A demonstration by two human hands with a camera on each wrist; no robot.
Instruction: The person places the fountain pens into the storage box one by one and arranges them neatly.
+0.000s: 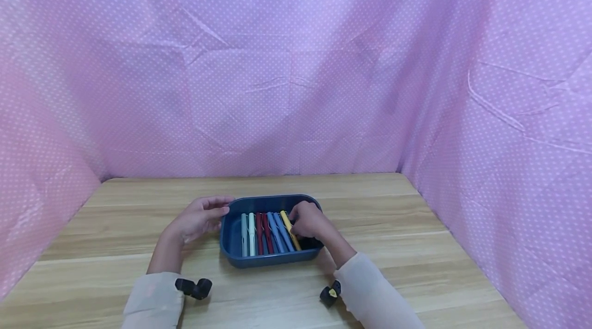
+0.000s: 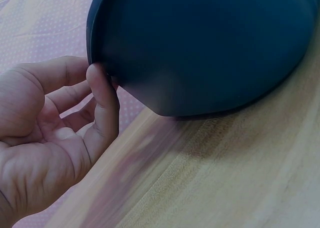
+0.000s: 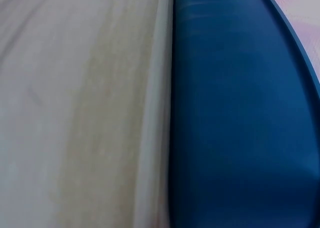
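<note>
A dark blue tray [image 1: 233,247] rests on the wooden table, with a row of pens with clips in it. From left to right lie a grey-green pen [image 1: 244,236], a pale mint pen [image 1: 252,236], two dark red pens [image 1: 260,236], two blue pens [image 1: 275,234] and a slanting yellow pen [image 1: 285,220]. My left hand [image 1: 199,217] pinches the tray's left wall between thumb and fingers, as the left wrist view also shows. Inside the tray's right end, my right hand [image 1: 307,219] has its curled fingers on the yellow pen; the hand hides part of it.
The wooden table [image 1: 259,298] extends around the tray on every side. Pink dotted cloth [image 1: 287,87] hangs behind and at both sides. A black wrist device [image 1: 194,288] sits at the left cuff, another [image 1: 330,294] at the right.
</note>
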